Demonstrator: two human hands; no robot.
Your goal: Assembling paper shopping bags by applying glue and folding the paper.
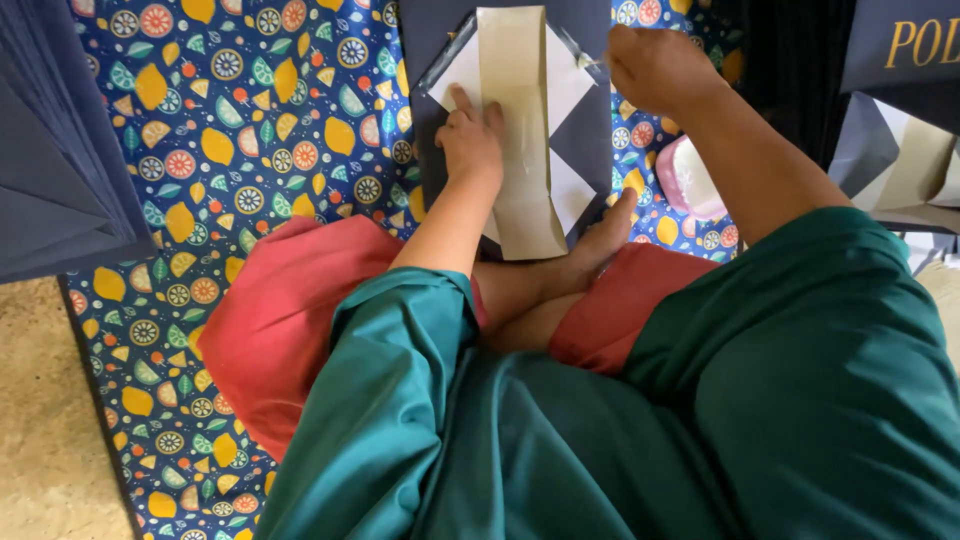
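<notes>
Teal sleeves (pixel 560 420) and your red-clad knees fill the near view, your bare foot (pixel 590 250) tucked right under the folded navy-and-white paper piece (pixel 525 130) lying on the fruit-print cloth (pixel 230 150). Your left hand (pixel 470 135) presses it flat, fingers spread; your right hand (pixel 650 65) pinches its upper corner, fingers together. Ease the left and the fold could spring open; your foot might nudge the sheet askew. The pink pot (pixel 690 180) sits just beside your right forearm, navy sheet stack (pixel 60 150) well apart.
</notes>
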